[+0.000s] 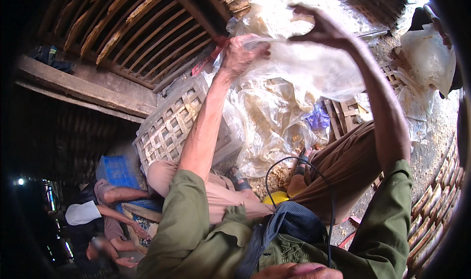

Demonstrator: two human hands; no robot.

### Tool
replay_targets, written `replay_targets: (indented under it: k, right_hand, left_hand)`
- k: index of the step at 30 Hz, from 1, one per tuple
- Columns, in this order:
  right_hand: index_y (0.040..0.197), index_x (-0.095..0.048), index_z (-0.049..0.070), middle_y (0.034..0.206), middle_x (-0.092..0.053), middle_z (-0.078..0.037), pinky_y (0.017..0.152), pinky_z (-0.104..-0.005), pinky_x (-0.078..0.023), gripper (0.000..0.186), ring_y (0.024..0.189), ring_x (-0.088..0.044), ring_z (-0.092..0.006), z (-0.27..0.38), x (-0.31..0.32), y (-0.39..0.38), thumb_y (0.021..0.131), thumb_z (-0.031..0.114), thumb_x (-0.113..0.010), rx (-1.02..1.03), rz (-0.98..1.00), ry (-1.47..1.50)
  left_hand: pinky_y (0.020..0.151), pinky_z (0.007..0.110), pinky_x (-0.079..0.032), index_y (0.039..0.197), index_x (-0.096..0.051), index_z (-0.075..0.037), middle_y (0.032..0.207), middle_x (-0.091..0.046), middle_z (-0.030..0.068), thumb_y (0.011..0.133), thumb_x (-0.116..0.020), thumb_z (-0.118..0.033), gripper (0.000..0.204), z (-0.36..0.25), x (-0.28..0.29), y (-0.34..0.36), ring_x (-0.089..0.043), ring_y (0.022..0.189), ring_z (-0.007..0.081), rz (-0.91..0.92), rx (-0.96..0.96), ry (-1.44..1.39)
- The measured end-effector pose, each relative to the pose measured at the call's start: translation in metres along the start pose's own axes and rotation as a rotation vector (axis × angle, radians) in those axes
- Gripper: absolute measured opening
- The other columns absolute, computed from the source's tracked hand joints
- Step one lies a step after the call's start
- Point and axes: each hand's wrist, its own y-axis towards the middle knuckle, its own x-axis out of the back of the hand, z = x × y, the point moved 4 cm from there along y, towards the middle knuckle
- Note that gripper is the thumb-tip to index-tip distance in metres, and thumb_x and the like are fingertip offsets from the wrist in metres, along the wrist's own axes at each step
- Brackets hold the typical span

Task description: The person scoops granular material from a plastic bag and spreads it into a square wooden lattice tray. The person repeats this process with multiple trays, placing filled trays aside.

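Both my arms reach forward over a heap of clear plastic sheeting [267, 109] smudged with tan bits. My left hand [240, 55] is closed on the edge of a clear plastic bag [326, 75], which is smeared by motion. To its right, my right hand [326, 28] is raised, thumb and fingers curved apart, above the bag with nothing visibly gripped. More crumpled plastic [274, 16] lies behind both hands.
A woven slatted basket [169, 127] stands left of the plastic. Wooden racks [147, 38] rise at the upper left. At the lower left another person [115, 195] sits by a blue crate [117, 170]. A yellow object [275, 198] lies between my feet.
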Motion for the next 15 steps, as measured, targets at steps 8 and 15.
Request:
replay_targets:
  k: [8, 15]
  right_hand:
    - [0.098, -0.076, -0.002, 0.079, -0.076, -0.014, 0.069, -0.0341, -0.061, 0.035, 0.069, -0.075, -0.0174, -0.016, 0.032, 0.004, 0.101, 0.031, -0.068, -0.136, 0.114, 0.228]
    - [0.120, -0.073, 0.006, 0.095, -0.078, -0.009, 0.067, -0.0332, -0.062, 0.044, 0.079, -0.078, -0.0182, 0.013, 0.042, -0.002, 0.105, 0.046, -0.063, -0.278, 0.101, 0.300]
  left_hand:
    - [0.067, 0.023, -0.053, 0.098, -0.082, -0.011, 0.080, -0.073, -0.0046, 0.089, -0.088, -0.020, 0.014, -0.065, -0.014, 0.050, -0.062, 0.069, 0.0041, -0.011, -0.097, 0.114]
    - [0.063, 0.023, -0.052, 0.099, -0.083, -0.011, 0.084, -0.076, -0.0026, 0.089, -0.088, -0.024, 0.017, -0.063, -0.032, 0.046, -0.064, 0.071, 0.0046, 0.118, -0.043, 0.110]
